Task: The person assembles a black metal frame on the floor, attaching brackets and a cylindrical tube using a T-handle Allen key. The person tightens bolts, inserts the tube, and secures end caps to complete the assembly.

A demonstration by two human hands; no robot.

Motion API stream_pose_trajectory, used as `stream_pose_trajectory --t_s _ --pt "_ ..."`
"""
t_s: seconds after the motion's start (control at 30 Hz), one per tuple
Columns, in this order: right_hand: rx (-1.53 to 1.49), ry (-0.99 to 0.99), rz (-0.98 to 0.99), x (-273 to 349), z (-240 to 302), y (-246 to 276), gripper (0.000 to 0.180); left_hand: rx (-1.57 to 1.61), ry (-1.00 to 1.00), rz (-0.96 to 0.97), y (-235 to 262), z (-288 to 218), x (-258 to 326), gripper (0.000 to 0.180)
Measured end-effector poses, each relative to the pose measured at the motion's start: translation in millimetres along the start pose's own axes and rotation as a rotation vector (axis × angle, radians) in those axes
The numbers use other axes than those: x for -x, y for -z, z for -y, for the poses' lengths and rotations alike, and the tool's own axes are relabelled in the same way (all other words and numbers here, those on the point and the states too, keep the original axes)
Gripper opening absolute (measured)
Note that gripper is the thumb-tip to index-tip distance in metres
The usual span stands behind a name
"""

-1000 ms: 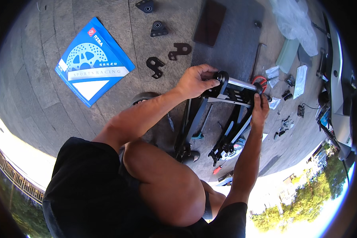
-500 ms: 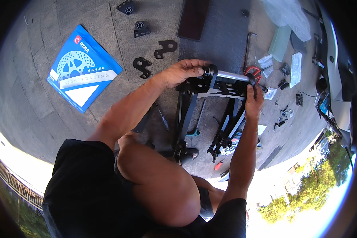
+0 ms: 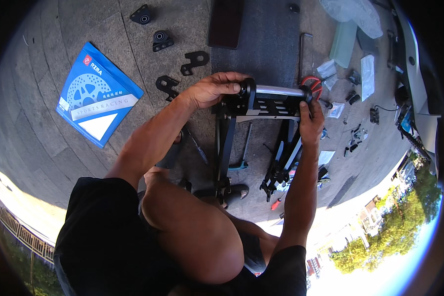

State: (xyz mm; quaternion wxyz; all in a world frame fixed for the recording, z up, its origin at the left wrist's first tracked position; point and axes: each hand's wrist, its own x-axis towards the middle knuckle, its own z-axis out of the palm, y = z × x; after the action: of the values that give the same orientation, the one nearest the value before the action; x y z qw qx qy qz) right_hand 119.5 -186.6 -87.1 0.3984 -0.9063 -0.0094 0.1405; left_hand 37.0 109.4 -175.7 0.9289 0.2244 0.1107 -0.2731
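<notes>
Both of my hands hold a black metal frame (image 3: 261, 118) with two long legs, shaped like a swingarm, between my knees. A silver tube (image 3: 279, 91) spans its far end between two black round ends. My left hand (image 3: 221, 90) is closed at the left end, with thumb and fingers against the black round part. At the right end my right hand (image 3: 311, 122) grips the side just below the tube, its thumb on the corner. Under the frame, the lower ends of the legs show joints and bolts near my foot.
A blue packet (image 3: 101, 93) lies left on the paving. Black bracket plates (image 3: 195, 62) and bearing mounts (image 3: 162, 40) are near a dark phone-like slab (image 3: 225, 22). To the right are a hex key (image 3: 302, 56), red-handled tool (image 3: 312, 81), plastic bags (image 3: 367, 76), small bolts and a vehicle (image 3: 424, 93).
My view has shifted slightly, so the frame and my hands appear a little further left. Both hands keep their hold at the tube's ends.
</notes>
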Motion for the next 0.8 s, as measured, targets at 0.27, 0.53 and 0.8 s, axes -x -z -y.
stream_pose_trajectory --t_s 0.27,0.53,0.8 --pt "-0.025 -0.019 0.012 0.2 6.1 -0.3 0.033 0.025 -0.018 0.052 3.4 -0.2 -4.4 0.049" --pt "-0.007 0.019 0.043 -0.1 8.3 1.9 0.032 0.033 -0.044 0.021 3.3 2.2 -6.6 0.043" --pt "-0.113 0.030 0.060 -1.3 -4.9 3.2 0.035 -0.013 -0.005 0.013 2.1 -3.0 -4.7 0.047"
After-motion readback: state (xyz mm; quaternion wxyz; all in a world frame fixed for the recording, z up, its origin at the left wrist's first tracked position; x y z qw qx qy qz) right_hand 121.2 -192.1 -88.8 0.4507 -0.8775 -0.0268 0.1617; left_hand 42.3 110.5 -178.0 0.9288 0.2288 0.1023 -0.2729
